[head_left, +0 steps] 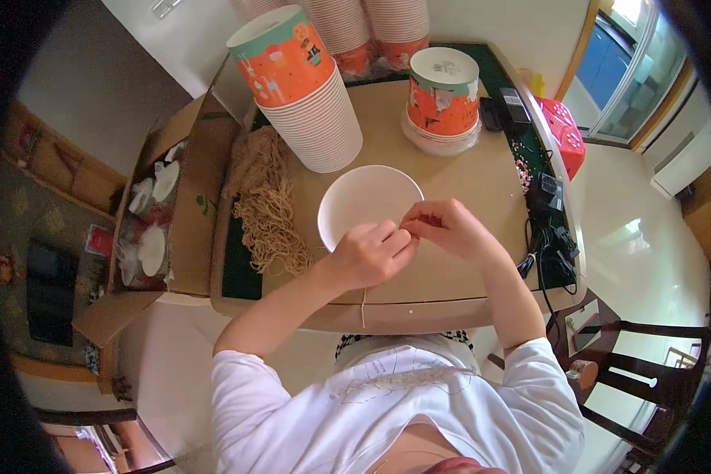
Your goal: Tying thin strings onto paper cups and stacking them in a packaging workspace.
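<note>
My left hand (369, 254) and my right hand (442, 225) meet over the near rim of a white paper bowl (363, 197) that stands open on the tan table (458, 158). Both pinch a thin tan string; a strand (364, 306) hangs from under my left hand over the table's front edge. A heap of the same tan strings (268, 213) lies left of the bowl. Behind it leans a tall stack of orange and white paper cups (304, 91), upside down.
A shorter orange cup stack (444, 99) stands at the back right, more stacks behind. An open cardboard box (162, 213) with white lids sits left of the table. Black devices and cables (549, 229) line the right edge. A dark wooden chair (640, 371) is at lower right.
</note>
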A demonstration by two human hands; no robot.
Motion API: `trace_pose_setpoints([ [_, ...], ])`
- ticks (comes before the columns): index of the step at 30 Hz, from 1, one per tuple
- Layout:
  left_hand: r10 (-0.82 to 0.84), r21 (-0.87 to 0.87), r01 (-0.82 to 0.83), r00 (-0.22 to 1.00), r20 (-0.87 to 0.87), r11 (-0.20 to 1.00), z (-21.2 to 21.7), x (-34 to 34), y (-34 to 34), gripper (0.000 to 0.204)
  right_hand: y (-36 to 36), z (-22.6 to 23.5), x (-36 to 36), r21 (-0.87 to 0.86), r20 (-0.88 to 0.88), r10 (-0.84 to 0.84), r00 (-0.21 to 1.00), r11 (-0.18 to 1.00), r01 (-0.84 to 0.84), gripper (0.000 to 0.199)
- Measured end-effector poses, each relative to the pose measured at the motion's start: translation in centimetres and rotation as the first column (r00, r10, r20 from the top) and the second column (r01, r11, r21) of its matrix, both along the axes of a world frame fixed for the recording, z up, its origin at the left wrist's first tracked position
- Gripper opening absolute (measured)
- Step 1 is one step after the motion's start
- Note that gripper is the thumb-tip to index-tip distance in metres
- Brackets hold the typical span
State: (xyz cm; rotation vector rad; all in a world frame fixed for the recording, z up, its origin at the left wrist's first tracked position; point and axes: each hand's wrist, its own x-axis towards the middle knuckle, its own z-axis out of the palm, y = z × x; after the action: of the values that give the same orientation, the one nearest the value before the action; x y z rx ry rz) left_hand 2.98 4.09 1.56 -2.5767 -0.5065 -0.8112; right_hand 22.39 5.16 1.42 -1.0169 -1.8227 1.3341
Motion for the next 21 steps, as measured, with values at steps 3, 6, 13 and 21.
trace_pose_setpoints([
  [3,0.007,-0.064,-0.005,1.000,0.026,0.998,-0.1,0.2,-0.1,0.009,0.1,0.1,0.0,-0.031,-0.008,-0.038,0.999,0.999,0.037,0.008],
  [6,0.127,-0.280,-0.094,0.986,0.104,0.956,-0.5,0.5,-0.3,0.011,0.5,-2.2,-0.2,-0.029,-0.074,-0.140,0.987,0.990,0.138,0.004],
  [13,0.557,-0.798,0.435,0.816,0.153,-0.417,0.1,-0.7,1.4,0.010,-2.2,-4.1,-2.2,0.032,-0.286,-0.363,0.887,0.921,0.387,0.005],
  [21,0.670,-0.682,0.564,0.728,0.144,-0.466,-0.8,-0.9,1.7,0.012,-3.0,-3.3,-2.4,0.405,-0.220,-0.354,0.909,0.814,0.415,0.009],
])
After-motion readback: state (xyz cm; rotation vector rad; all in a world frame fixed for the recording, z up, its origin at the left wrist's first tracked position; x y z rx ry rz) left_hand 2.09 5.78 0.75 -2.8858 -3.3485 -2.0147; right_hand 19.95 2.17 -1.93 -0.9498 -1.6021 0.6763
